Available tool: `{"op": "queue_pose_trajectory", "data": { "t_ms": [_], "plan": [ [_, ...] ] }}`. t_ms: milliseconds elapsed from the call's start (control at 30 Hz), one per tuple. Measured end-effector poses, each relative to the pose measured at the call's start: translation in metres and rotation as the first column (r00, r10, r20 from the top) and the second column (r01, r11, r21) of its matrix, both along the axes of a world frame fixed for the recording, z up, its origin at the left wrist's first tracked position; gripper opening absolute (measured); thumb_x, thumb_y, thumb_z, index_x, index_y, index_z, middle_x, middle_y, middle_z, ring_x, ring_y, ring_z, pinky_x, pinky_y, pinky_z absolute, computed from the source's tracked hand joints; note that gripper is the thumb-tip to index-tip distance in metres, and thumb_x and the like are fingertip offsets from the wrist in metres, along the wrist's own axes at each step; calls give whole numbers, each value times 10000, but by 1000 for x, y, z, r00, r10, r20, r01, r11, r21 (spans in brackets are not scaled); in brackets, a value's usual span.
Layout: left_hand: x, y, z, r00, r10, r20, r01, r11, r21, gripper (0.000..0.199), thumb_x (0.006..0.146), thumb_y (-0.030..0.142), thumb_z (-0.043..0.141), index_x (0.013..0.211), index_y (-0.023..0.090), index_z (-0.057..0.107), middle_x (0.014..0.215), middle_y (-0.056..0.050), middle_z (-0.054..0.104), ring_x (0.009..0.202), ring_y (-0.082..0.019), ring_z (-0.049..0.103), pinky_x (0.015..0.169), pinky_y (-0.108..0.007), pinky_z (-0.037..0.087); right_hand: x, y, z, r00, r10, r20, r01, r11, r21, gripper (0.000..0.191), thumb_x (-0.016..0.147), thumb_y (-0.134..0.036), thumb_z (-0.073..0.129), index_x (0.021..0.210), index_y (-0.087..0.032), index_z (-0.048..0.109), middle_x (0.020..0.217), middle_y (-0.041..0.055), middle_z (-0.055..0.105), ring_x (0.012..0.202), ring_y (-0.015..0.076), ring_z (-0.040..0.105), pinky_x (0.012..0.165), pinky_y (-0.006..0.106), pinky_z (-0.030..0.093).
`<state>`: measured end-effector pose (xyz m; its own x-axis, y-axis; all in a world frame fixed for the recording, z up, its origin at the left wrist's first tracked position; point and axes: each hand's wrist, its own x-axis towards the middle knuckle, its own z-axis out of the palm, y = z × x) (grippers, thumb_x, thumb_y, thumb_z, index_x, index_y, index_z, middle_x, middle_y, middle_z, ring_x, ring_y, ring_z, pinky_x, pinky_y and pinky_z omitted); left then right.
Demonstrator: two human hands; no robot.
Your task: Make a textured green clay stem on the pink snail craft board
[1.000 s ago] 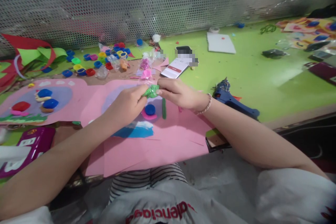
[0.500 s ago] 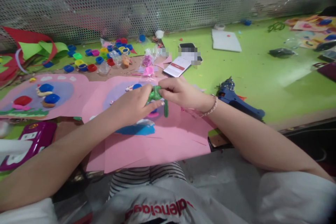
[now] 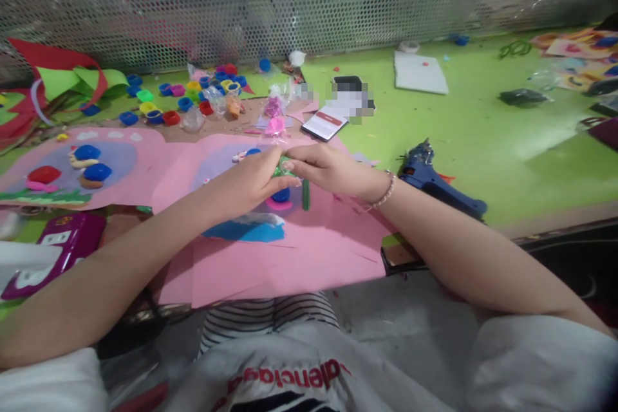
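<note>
My left hand (image 3: pixel 255 181) and my right hand (image 3: pixel 326 170) meet above the pink craft sheet (image 3: pixel 299 270), both closed on a small lump of green modelling clay (image 3: pixel 281 168). The fingers hide most of the lump. Just below the hands, a dark green strip (image 3: pixel 306 196) stands out over the sheet. A blue piece (image 3: pixel 280 195) with a pink edge lies under my left hand on the sheet's lilac oval, partly covered. Nearer to me is a blue patch (image 3: pixel 246 230) with a whitish top edge.
To the left lies another pink sheet (image 3: pixel 152 174) with clay shapes. A purple case (image 3: pixel 80 241) is at the left edge. Several small coloured cups (image 3: pixel 171 118) stand behind. A phone (image 3: pixel 324 125) lies beyond my hands, and a blue glue gun (image 3: pixel 437 183) sits by my right forearm.
My hands have drawn closer over the green clay, so less of it shows. More of the blue piece below is visible. The view has shifted slightly.
</note>
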<state>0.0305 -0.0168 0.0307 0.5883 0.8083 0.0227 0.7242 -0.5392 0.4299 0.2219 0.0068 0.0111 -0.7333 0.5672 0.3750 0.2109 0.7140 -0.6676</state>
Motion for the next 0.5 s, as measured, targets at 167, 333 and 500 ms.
{"op": "queue_pose_trajectory", "data": {
  "t_ms": [167,333,500],
  "plan": [
    [1,3,0,996,11,87,-8,999,-34,377,899,561,393,907,198,494,832,-38,619,786,-211,596,655,-304,410,-3,-5,9,998,-65,18,65,998,-15,323,858,-137,458,581,-209,309,534,-61,305,537,77,284,544,249,267],
    [-9,10,11,932,196,304,-162,978,-135,391,895,580,386,968,221,521,749,19,565,701,-159,617,625,-258,427,26,16,19,911,-318,-261,306,948,-87,371,907,-187,382,537,-213,369,518,-37,361,489,89,332,514,249,302],
    [-33,27,25,923,373,-95,-358,922,145,357,888,531,366,875,214,530,812,-41,576,846,-234,556,722,-336,382,44,43,10,800,-543,-256,436,818,-374,191,911,-262,512,797,-167,633,615,-15,548,515,74,492,515,222,426]
  ]
}}
